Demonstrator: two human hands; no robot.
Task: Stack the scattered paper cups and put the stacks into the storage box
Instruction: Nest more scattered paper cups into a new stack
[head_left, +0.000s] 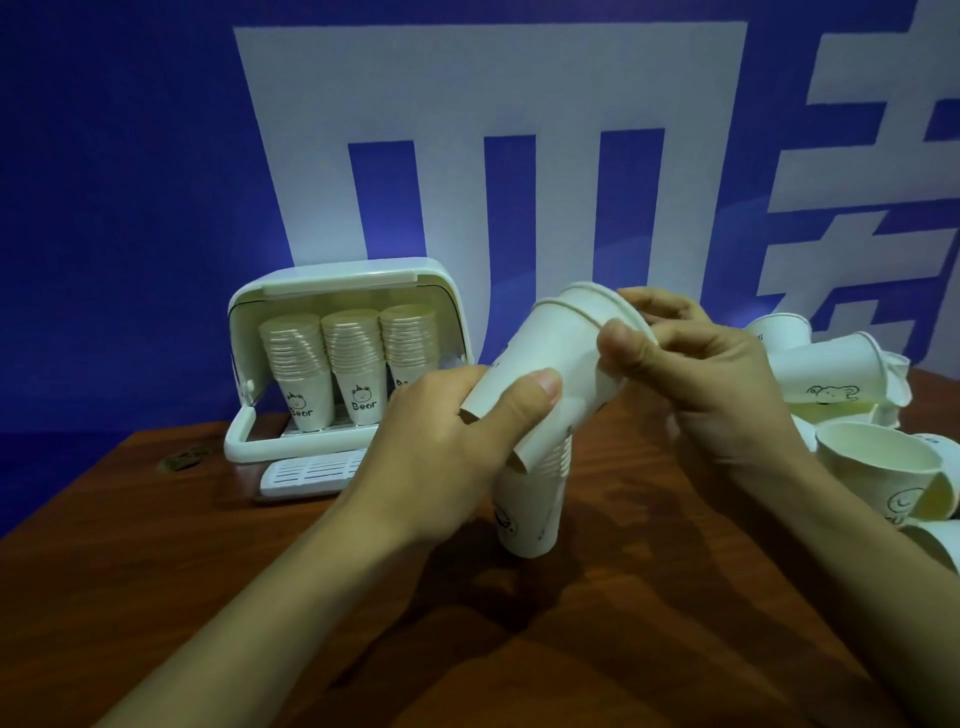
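My left hand (457, 426) grips the bottom end of a few nested white paper cups (558, 358), tilted with their rims up and to the right. My right hand (696, 384) pinches those rims with thumb and fingers. Below them a stack of cups (530, 499) stands on the wooden table, partly hidden by my left hand. The white storage box (343, 275) stands open at the back left with three upright cup stacks (353, 358) inside. Scattered loose cups (852, 374) lie on the right.
A white slotted tray (306, 475) lies in front of the box. An open cup (878, 467) sits near my right wrist among the scattered pile. A blue wall with white lettering rises behind the table. The table's left edge runs diagonally at the left.
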